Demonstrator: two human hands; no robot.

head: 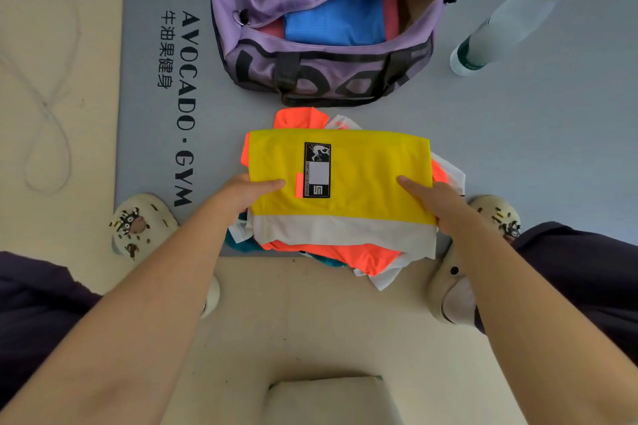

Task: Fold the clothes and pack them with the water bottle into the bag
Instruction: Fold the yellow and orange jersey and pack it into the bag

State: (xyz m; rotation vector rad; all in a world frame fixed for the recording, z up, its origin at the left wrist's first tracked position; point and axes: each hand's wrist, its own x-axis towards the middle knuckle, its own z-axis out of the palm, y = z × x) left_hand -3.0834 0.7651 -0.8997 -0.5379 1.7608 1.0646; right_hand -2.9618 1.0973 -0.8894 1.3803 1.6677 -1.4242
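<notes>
While left hand [241, 195] and right hand [436, 202] grip the folded yellow shirt [362, 176] by its sides, grey gym mat [518, 134] on beige floor [310, 314], open purple bag [324, 28], water bottle [511, 21] beside it

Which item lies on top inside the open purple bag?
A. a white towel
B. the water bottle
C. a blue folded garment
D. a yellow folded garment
C: inside the open purple bag a blue folded garment lies on top, with a pink one showing at its edges.
</notes>
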